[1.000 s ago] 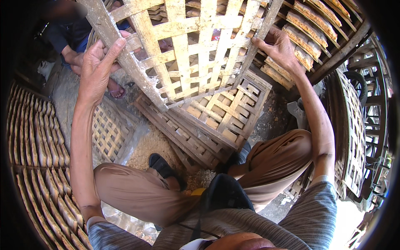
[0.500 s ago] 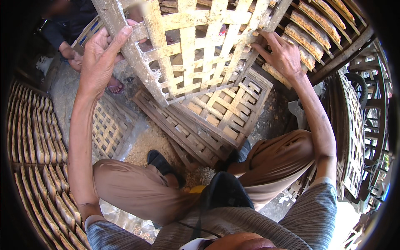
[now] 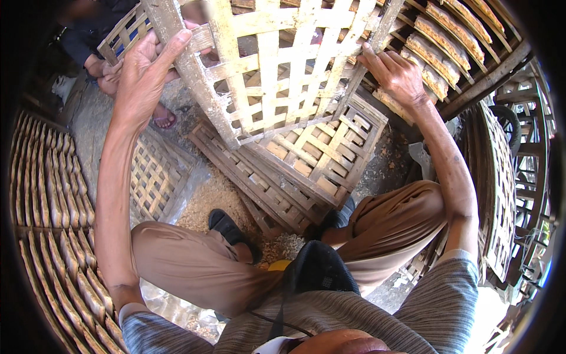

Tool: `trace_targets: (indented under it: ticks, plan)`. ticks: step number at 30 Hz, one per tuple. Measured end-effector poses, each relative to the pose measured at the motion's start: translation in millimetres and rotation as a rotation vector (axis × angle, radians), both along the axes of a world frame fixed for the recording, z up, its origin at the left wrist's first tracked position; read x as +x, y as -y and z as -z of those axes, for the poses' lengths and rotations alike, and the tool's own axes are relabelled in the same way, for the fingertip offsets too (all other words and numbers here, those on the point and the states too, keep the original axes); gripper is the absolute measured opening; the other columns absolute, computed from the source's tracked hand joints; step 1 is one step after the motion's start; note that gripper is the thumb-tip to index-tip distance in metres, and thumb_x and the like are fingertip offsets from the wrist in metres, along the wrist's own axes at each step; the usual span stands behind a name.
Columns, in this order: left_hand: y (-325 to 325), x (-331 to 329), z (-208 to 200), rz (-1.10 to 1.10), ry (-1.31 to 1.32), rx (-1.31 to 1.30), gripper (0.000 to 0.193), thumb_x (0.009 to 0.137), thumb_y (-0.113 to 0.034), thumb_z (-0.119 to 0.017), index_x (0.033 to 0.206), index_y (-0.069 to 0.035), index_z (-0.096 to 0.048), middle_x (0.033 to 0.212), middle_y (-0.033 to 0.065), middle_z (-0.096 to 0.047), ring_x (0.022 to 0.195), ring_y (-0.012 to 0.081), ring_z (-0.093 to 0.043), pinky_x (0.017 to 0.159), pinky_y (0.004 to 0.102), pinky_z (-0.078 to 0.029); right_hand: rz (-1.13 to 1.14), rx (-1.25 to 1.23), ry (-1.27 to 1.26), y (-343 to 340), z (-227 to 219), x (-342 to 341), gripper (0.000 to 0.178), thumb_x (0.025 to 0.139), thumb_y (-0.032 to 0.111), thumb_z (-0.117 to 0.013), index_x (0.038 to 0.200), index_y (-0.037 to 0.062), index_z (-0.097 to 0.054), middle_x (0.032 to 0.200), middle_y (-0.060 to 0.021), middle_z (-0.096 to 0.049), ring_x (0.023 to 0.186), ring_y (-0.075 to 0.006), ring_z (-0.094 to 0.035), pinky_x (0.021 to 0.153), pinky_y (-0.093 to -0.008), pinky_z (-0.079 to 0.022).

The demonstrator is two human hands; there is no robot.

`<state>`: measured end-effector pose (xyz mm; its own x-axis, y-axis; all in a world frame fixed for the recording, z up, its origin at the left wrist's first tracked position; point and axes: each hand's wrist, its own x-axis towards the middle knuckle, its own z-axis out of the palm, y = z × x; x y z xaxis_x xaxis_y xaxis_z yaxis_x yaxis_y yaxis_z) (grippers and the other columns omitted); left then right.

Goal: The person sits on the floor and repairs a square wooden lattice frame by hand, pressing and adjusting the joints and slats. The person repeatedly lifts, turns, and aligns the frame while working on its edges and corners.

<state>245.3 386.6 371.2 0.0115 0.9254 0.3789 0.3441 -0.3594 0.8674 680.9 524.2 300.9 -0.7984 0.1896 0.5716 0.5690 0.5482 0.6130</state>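
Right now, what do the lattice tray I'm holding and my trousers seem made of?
Lattice tray: pale interlaced strips, probably bamboo, in a worn, seemingly unpainted frame, likely wood from its straight grey-brown bars. Trousers: matte brown cloth, judging by soft folds; fibre can't be told.

Grey floor [image 3: 88, 127] under stacked lattice trays [image 3: 292, 172] (pale crumbs [image 3: 206, 199] beside)

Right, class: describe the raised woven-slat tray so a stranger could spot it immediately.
Start at the stack of brown, wood-framed lattice trays near the picture's centre. Above it in view is a pale woven-slat tray in a weathered wooden frame, left grip at its left edge, right grip at its right. Unlike the stacked trays, it is tilted steeply upward.
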Motion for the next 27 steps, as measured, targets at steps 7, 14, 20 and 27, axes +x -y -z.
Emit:
trace_targets:
  ticks: [7,14,20,27]
  plan:
    - [-3,-6,3,-0.001,-0.041,0.001,0.044,0.109,-0.029,-0.06,0.139,0.002,-0.059,0.124,0.0177,-0.072,0.115,0.0251,-0.073,0.093,0.0406,-0.064,-0.046,-0.037,0.03,-4,0,6,0.038,0.085,0.01,-0.07,0.123,0.01,-0.066,0.079,0.0012,-0.061,0.068,-0.0131,-0.067,0.053,-0.0283,-0.06]
    - [-6,-4,1,0.048,-0.003,-0.029,0.044,0.109,-0.029,-0.06,0.139,0.003,-0.057,0.128,0.0182,-0.071,0.116,0.0242,-0.073,0.092,0.0389,-0.064,0.07,-0.222,0.043,-8,4,-9,0.017,0.089,0.004,-0.066,0.104,0.0073,-0.06,0.075,-0.0044,-0.063,0.06,-0.018,-0.07,0.05,-0.0316,-0.06]
    - [-6,-7,6,0.048,-0.007,0.022,0.042,0.108,-0.03,-0.062,0.139,-0.002,-0.061,0.126,0.013,-0.072,0.112,0.0207,-0.074,0.091,0.0346,-0.063,-0.015,-0.612,-0.135,2,1,-7,0.02,0.099,0.029,-0.071,0.099,0.0095,-0.075,0.061,-0.0064,-0.068,0.054,-0.0177,-0.067,0.051,-0.032,-0.059]
    - [-3,-8,1,0.045,-0.039,0.031,0.04,0.108,-0.028,-0.062,0.138,-0.003,-0.062,0.125,0.0132,-0.072,0.111,0.0205,-0.074,0.088,0.0335,-0.064,0.188,-0.38,-0.06,18,-48,-9,0.035,0.098,0.036,-0.075,0.123,0.0121,-0.07,0.085,-0.0121,-0.078,0.07,-0.0251,-0.076,0.062,-0.0382,-0.063]
